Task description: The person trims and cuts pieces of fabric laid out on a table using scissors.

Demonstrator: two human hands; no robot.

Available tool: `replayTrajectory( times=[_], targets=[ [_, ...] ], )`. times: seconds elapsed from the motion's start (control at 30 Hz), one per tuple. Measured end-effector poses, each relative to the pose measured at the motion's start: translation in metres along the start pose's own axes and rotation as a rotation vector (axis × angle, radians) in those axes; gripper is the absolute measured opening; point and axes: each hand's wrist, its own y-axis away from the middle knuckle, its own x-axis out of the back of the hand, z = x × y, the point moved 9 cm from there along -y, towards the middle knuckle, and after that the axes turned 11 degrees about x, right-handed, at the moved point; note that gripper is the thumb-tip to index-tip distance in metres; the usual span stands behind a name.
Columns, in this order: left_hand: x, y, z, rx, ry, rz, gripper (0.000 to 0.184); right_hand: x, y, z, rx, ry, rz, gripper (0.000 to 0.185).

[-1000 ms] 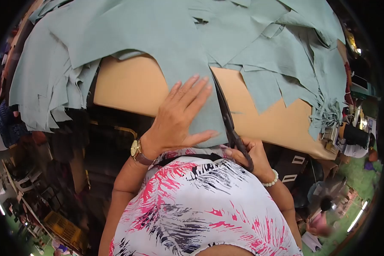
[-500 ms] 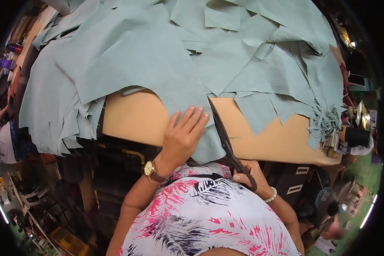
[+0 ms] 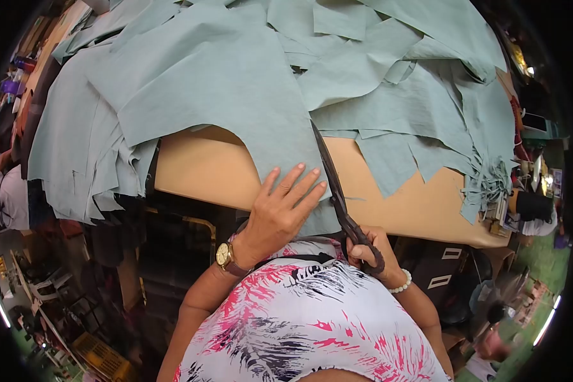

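Observation:
A large pale blue-green sheet that looks like leather [image 3: 216, 83] lies across the table, its front strip hanging over the near edge by my body. My left hand [image 3: 282, 202] rests flat on that strip, fingers spread. My right hand [image 3: 372, 249] is wrapped round the handles of long dark scissors [image 3: 337, 197]. The blades point away from me along the strip's right edge, just right of my left fingertips. Their tips reach the sheet near where it meets other pieces; I cannot tell how far apart the blades are.
More blue-green pieces [image 3: 420, 95] overlap at the back and right, with a bundle of thin strips [image 3: 488, 180] at the right edge. Tan tabletop [image 3: 401, 213] shows on both sides of the strip. Dark drawers [image 3: 434, 264] stand below right. Another person [image 3: 5, 197] is at far left.
The scissors and my right hand have moved slightly forward, away from me. My left hand has shifted a little to the right. The sheet's right edge beyond the blades has moved slightly too.

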Motion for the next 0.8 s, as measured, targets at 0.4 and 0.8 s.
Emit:
replayTrajectory(
  times=[0.4, 0.8],
  targets=[
    [0.0035, 0.0007, 0.0013, 0.01, 0.046, 0.014, 0.035, -0.0005, -0.0002, 0.0011, 0.039, 0.047, -0.008, 0.029],
    [0.0014, 0.0025, 0.001, 0.012, 0.063, 0.0, 0.035, -0.001, 0.0036, 0.0008, 0.074, 0.081, -0.014, 0.027]
  ],
)
